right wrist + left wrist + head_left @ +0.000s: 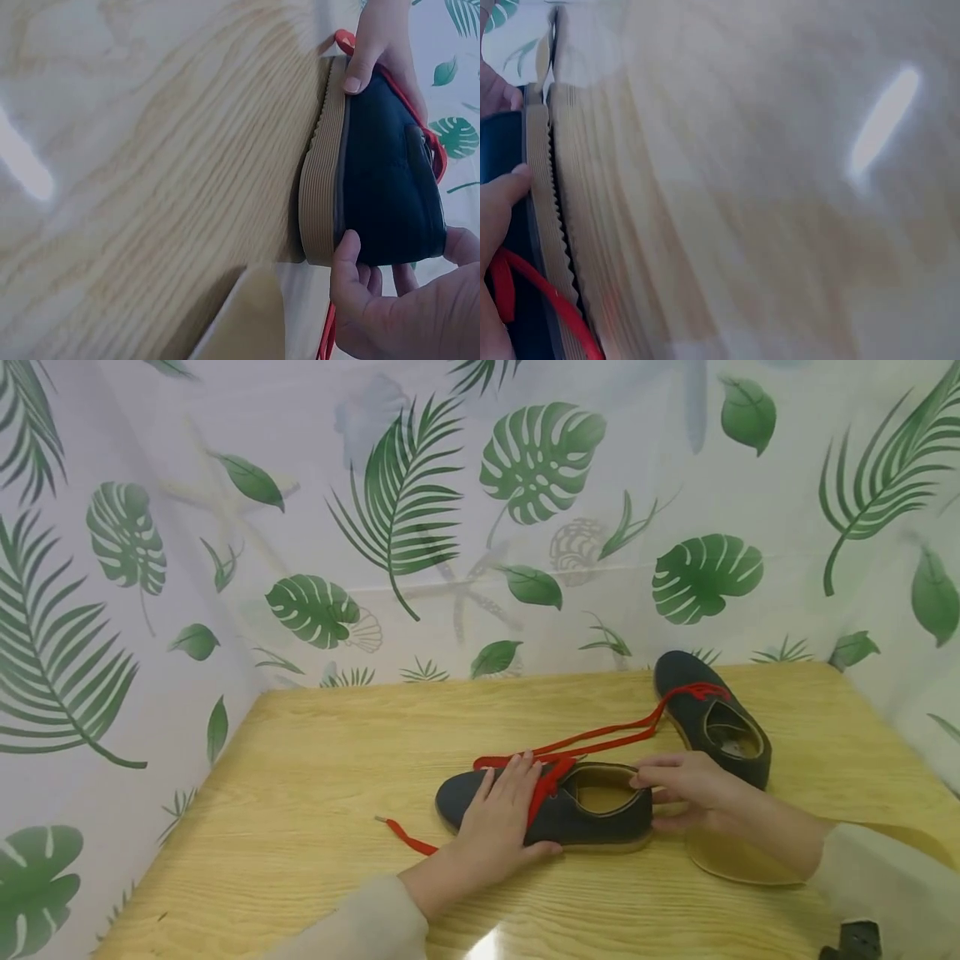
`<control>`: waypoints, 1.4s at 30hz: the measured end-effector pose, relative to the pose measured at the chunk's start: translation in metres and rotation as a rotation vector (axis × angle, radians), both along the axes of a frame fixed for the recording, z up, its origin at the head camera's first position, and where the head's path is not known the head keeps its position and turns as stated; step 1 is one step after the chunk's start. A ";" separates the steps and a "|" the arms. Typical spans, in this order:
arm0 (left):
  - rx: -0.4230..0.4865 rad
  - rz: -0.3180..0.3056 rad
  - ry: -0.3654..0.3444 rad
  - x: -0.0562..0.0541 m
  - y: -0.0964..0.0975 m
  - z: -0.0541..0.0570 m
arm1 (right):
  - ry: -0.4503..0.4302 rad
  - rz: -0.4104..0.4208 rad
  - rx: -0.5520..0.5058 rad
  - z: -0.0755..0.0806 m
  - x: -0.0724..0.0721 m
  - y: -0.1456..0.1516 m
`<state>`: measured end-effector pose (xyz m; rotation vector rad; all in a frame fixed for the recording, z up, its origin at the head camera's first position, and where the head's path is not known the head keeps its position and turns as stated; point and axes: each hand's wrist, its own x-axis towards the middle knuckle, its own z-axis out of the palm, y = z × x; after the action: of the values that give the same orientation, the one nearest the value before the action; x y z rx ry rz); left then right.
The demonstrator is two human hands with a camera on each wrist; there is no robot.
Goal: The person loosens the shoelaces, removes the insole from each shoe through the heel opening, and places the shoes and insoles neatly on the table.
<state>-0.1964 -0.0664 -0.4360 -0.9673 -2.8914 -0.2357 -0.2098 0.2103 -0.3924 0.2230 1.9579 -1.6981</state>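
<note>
A dark navy shoe (577, 818) with red laces and a ribbed tan sole (322, 195) lies on the wooden table, toe to the left. Across its front my left hand (495, 822) holds it, fingers over the laces and thumb against the near side. At the heel, my right hand (693, 793) grips the shoe, with fingertips at the collar's rim and the thumb (347, 251) low on the side by the sole. One red lace end (408, 837) trails left of my left wrist. The shoe's opening shows a tan lining.
The matching navy shoe (720, 718) stands behind my right hand, toe pointing away. Its red laces (600, 742) stretch leftward behind the held shoe. Under my right forearm lies a flat tan piece shaped like an insole (742, 860). A leaf-patterned cloth (450, 635) hangs behind the table.
</note>
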 end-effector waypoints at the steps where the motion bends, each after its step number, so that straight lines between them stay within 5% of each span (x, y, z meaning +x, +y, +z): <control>1: 0.022 0.003 -0.019 0.000 0.002 0.000 | -0.002 -0.004 0.004 0.001 -0.001 0.002; 9: 0.122 -0.022 -0.202 0.000 0.005 0.004 | -0.009 -0.011 0.031 0.004 -0.003 0.010; 14: 0.202 -0.120 -0.482 -0.004 -0.012 0.018 | 0.000 -0.006 0.032 0.004 -0.003 0.008; 18: 0.244 -0.073 -0.669 -0.010 -0.027 0.033 | -0.001 -0.010 0.030 0.003 -0.004 0.007; 24: 0.321 -0.017 -0.575 -0.014 -0.036 0.037 | 0.001 -0.010 0.023 0.002 -0.004 0.008; 28: 0.542 0.048 -0.592 -0.013 -0.041 0.032 | 0.001 -0.010 0.021 0.002 -0.004 0.008; 34: 0.899 0.162 -0.932 -0.014 -0.062 0.030 | -0.005 -0.014 0.022 0.001 -0.004 0.008; 38: 0.901 0.164 -1.174 -0.013 -0.081 0.029 | -0.004 -0.012 0.024 0.001 -0.004 0.010; 42: 0.901 0.094 -1.352 -0.010 -0.094 0.026 | 0.000 -0.003 0.032 0.001 -0.003 0.011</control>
<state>-0.2063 -0.1606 -0.4100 -0.4999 -2.8726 -2.7232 -0.2131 0.2210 -0.3910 0.2380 1.9866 -1.6697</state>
